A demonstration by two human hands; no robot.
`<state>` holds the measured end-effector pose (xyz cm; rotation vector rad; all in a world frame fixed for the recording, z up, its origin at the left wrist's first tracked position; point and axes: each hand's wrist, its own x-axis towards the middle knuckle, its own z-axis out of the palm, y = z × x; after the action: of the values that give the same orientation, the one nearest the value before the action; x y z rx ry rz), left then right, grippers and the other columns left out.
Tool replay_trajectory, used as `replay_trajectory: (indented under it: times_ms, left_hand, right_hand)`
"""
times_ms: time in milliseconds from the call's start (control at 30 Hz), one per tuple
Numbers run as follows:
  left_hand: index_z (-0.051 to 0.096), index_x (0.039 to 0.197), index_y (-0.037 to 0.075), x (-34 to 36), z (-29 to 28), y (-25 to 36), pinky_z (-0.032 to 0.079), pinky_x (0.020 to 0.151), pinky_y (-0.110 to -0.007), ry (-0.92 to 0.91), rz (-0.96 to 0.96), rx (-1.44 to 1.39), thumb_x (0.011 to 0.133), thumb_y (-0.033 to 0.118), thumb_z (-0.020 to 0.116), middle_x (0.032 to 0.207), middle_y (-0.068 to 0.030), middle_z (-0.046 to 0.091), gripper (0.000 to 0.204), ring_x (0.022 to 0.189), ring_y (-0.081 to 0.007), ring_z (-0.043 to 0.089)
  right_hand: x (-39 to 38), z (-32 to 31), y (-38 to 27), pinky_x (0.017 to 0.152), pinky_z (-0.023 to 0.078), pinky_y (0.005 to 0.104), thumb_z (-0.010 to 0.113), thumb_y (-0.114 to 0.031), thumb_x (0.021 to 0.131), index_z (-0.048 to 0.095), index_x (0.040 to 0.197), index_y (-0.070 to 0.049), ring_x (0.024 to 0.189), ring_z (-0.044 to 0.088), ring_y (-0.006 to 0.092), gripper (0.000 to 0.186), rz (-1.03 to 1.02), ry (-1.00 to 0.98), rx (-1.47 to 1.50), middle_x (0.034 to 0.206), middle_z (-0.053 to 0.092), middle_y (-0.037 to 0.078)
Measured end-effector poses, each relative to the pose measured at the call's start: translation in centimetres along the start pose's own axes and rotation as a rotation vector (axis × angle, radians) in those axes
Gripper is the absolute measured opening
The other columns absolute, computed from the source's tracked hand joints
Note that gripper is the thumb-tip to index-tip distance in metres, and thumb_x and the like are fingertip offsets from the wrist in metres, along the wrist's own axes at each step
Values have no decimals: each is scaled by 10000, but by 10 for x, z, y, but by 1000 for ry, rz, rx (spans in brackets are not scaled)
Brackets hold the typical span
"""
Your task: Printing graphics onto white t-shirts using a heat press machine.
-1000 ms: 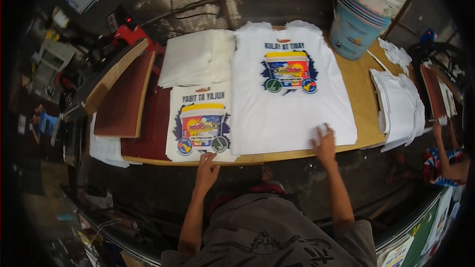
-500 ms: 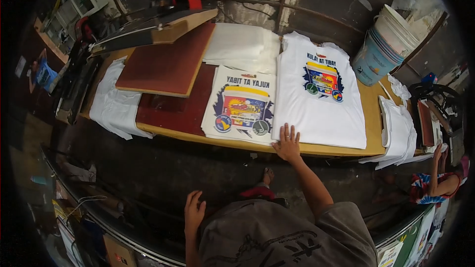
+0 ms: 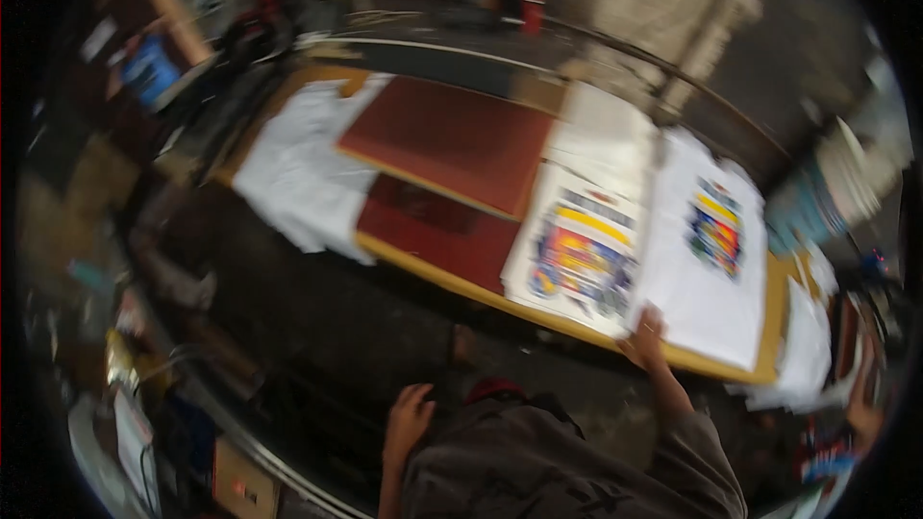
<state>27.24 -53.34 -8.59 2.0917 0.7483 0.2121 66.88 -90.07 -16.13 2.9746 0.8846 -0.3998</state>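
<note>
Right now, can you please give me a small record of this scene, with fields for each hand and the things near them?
left hand: off the table, low beside the body, holds nothing
right hand: flat on the near edge of the printed sheet
white T-shirt: spread flat, colourful print, right of the sheet
red board: lies left of the sheet
table: yellow edge
image: blurred

printed sheet (image 3: 582,255): white, with a yellow, blue and red graphic
T-shirt (image 3: 711,279): white, same multicolour print
press platen (image 3: 452,139): dark red
surface (image 3: 774,312): yellow-brown wood
cloth (image 3: 298,173): plain white
bucket (image 3: 803,207): light blue
</note>
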Motion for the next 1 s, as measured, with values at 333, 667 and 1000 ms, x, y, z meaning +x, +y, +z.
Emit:
replay_trajectory:
  times_ms: [333,667,1000]
  left_hand:
    - [589,1151,75,122,-89,-24,501,768,-380,-63,-79,-1,879,144,563,1105,-103,592,281,884,-296,621]
    - [598,1083,20,346,-165,-105,499,772,-367,195,-15,-154,810,47,614,1012,-172,614,275,897,-311,617]
    - [569,1170,66,562,-283,-174,403,896,-468,646,170,364,705,135,701,1207,-163,483,488,1086,-355,474]
  right_hand:
    - [1,-24,-3,1089,70,611,631,-682,674,-43,1446,39,1397,-69,441,1254,123,-248,-107,1521,-87,241]
    - [10,-95,-80,846,489,439,622,-177,807,602,1155,-44,1116,503,319,373,302,121,-302,1216,536,184]
    - [39,-52,-341,791,482,460,609,-68,664,545,1180,11,963,597,346,525,257,97,664,1067,607,200]
